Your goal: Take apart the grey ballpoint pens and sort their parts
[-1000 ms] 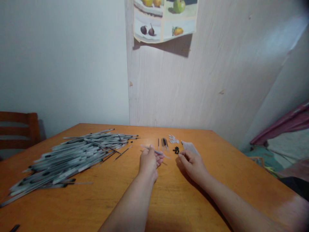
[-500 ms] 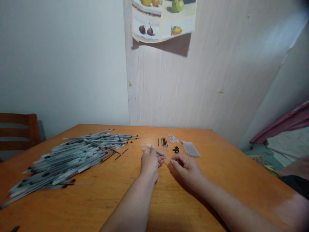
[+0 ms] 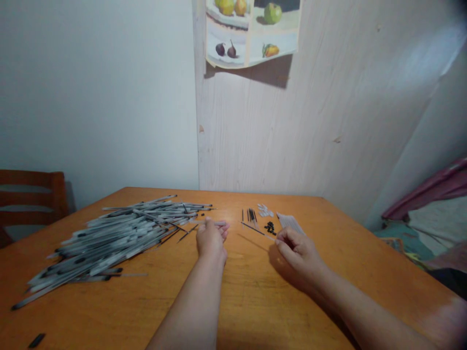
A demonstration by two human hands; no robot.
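Observation:
My left hand (image 3: 210,239) is closed round a clear pen barrel (image 3: 221,223), of which only a short end shows past the fingers, close to the right edge of a big pile of grey pens (image 3: 109,238). My right hand (image 3: 297,247) pinches one end of a thin dark ink refill (image 3: 253,228), which slants up and to the left above the orange table (image 3: 255,301). The two hands are apart, with bare table between them. Just beyond the right hand lie small black caps (image 3: 270,227).
A few dark refills (image 3: 250,214), small clear tips (image 3: 264,210) and a row of clear barrels (image 3: 288,221) lie behind the hands. A loose black piece (image 3: 36,340) sits near the front left edge. A wooden chair (image 3: 32,194) stands left; pink cloth (image 3: 430,187) lies right.
The hands were together at the barrel's end and have drawn apart. The right hand moved right with the dark refill; the left hand moved left with the barrel towards the pile.

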